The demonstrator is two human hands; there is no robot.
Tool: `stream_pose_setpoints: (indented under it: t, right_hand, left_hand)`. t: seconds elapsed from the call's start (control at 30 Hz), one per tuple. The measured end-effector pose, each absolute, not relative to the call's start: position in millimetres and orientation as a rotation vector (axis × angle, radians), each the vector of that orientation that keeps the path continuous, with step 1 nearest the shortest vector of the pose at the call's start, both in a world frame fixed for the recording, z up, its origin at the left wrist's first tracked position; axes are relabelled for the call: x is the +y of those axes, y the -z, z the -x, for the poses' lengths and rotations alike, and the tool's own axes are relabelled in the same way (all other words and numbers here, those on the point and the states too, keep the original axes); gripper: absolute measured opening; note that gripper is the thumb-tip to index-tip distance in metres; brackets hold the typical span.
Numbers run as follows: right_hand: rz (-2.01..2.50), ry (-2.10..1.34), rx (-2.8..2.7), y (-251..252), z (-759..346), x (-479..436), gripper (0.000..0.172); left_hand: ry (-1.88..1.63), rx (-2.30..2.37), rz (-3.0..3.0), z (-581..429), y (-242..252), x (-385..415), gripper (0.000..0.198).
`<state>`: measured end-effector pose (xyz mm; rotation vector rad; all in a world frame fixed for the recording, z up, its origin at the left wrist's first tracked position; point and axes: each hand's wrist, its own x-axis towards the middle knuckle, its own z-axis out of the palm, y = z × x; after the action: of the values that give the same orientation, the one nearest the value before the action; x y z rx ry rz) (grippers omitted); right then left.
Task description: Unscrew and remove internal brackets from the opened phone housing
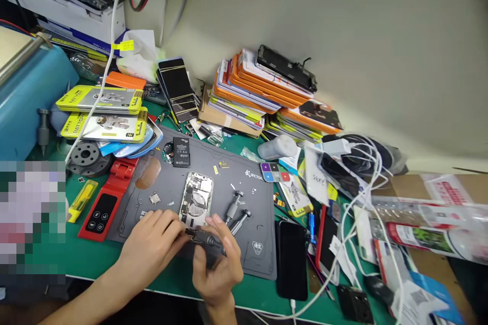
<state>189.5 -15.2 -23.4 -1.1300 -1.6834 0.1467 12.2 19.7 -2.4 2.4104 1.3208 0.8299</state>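
An opened phone (pixel 196 199) lies face down on the grey repair mat (pixel 251 249), its insides showing. My right hand (pixel 217 259) is closed round a dark screwdriver (pixel 202 236) whose tip points left toward the phone's near end. My left hand (pixel 152 244) rests on the mat beside the phone, fingers pinched at the screwdriver's tip. Two grey screwdrivers (pixel 235 210) lie just right of the phone. A black battery (pixel 181 152) sits on the mat's far part.
Stacks of orange and yellow boxes (pixel 247 91) stand at the back. A black phone (pixel 292 259) on a white cable lies right of the mat. White cables (pixel 366 172) and packets clutter the right. A red tool (pixel 102 210) and a blue machine (pixel 26 96) are at the left.
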Motion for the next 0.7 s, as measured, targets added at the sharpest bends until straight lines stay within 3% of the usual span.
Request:
stream_pose_setpoints:
  t: [0.1,0.2,0.7]
  right_hand:
    - [1.126,-0.126,-1.699,24.7,-191.1,-17.2,0.061]
    - [1.150,-0.112,-1.673,23.2,-190.8,-17.3,0.051]
    - [1.215,-0.184,-1.377,28.2,-197.5,-28.7,0.057]
  left_hand:
    - [-0.823,1.323,-2.399,-11.9,1.4,19.4,0.008]
    - [-0.805,1.312,-2.407,-11.5,-0.9,20.6,0.013]
    - [-0.918,1.254,-2.424,-10.8,-7.0,23.2,0.013]
